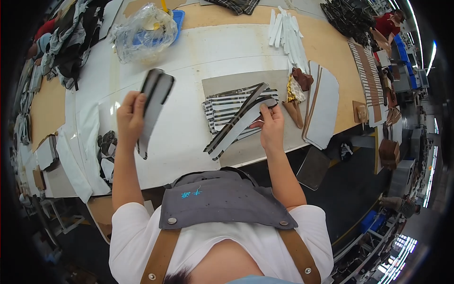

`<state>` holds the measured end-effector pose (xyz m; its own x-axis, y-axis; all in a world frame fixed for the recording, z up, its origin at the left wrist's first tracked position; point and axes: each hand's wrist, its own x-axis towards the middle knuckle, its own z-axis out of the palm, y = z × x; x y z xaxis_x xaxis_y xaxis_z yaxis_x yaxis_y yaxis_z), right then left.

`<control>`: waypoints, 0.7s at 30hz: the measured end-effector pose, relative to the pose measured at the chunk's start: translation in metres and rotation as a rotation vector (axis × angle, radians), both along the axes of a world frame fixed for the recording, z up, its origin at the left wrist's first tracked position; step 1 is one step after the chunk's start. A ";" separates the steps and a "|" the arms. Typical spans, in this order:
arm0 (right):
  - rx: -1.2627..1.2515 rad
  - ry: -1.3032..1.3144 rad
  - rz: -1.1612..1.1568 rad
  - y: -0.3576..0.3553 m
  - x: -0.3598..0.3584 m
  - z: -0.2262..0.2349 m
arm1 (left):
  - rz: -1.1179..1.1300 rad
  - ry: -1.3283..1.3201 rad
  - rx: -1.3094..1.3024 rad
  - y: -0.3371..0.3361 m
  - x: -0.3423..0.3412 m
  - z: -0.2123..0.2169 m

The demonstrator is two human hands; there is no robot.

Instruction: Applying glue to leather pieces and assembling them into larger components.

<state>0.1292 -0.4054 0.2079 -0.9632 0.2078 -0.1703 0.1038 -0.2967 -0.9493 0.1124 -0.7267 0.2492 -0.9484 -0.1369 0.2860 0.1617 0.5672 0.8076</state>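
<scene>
Grey cut panels (152, 106), lifted clear of the table (189, 61) in your left hand (130, 118), fingers closed round them; your right hand (272, 125) pinches a strip (236, 128) atop the striped stack (222, 111), peeling it free

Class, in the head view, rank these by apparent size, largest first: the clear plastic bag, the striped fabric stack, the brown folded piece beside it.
1. Clear plastic bag
2. Striped fabric stack, close to it, so unsure
3. Brown folded piece

Bright, even overhead light, mild glare on the white table (189, 52), strong fisheye bending at dark edges.
</scene>
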 end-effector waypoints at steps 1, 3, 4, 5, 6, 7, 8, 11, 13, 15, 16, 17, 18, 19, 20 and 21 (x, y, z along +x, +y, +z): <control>-0.064 -0.053 -0.012 0.004 0.001 -0.004 | 0.063 0.062 0.068 -0.013 0.000 0.008; -0.167 -0.104 -0.007 0.010 0.004 -0.018 | 0.154 0.191 0.295 -0.033 0.001 0.025; -0.167 -0.105 -0.017 0.014 0.004 -0.026 | 0.178 0.255 0.456 -0.035 -0.002 0.031; -0.186 -0.102 -0.043 0.015 0.003 -0.036 | 0.179 0.254 0.454 -0.029 -0.003 0.036; -0.205 -0.101 -0.074 0.018 0.004 -0.046 | 0.193 0.240 0.492 -0.017 -0.006 0.043; -0.205 -0.101 -0.079 0.027 0.001 -0.062 | 0.206 0.226 0.530 -0.006 -0.010 0.046; -0.159 -0.130 -0.128 0.041 -0.004 -0.080 | 0.018 0.195 0.489 0.001 -0.015 0.040; 0.013 -0.247 -0.253 0.072 -0.004 -0.108 | -0.277 -0.008 0.437 0.089 -0.036 0.017; 0.133 -0.333 -0.313 0.084 0.000 -0.117 | -0.433 -0.165 0.300 0.151 -0.049 -0.009; 0.259 -0.321 -0.200 0.093 0.014 -0.125 | -0.518 -0.246 0.247 0.206 -0.063 -0.053; 0.262 -0.324 -0.204 0.094 0.020 -0.131 | -0.526 -0.254 0.164 0.228 -0.069 -0.077; 0.191 -0.416 -0.069 0.092 0.025 -0.138 | -0.608 -0.327 0.060 0.242 -0.078 -0.104; 0.118 -0.508 0.063 0.088 0.031 -0.144 | -0.613 -0.330 0.062 0.250 -0.078 -0.135; 0.104 -0.569 0.107 0.081 0.039 -0.150 | -0.567 -0.263 -0.174 0.257 -0.079 -0.167; 0.089 -0.629 0.148 0.071 0.048 -0.155 | -0.518 -0.193 -0.408 0.263 -0.080 -0.189; 0.026 -0.677 0.120 0.061 0.058 -0.156 | -0.468 -0.308 -0.368 0.262 -0.086 -0.201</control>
<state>0.1873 -0.3445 0.0517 -0.6634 0.1190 -0.7388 0.7070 -0.2239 -0.6709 0.0268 -0.4645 0.0483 -0.9297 0.3638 -0.0583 0.2508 0.7407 0.6233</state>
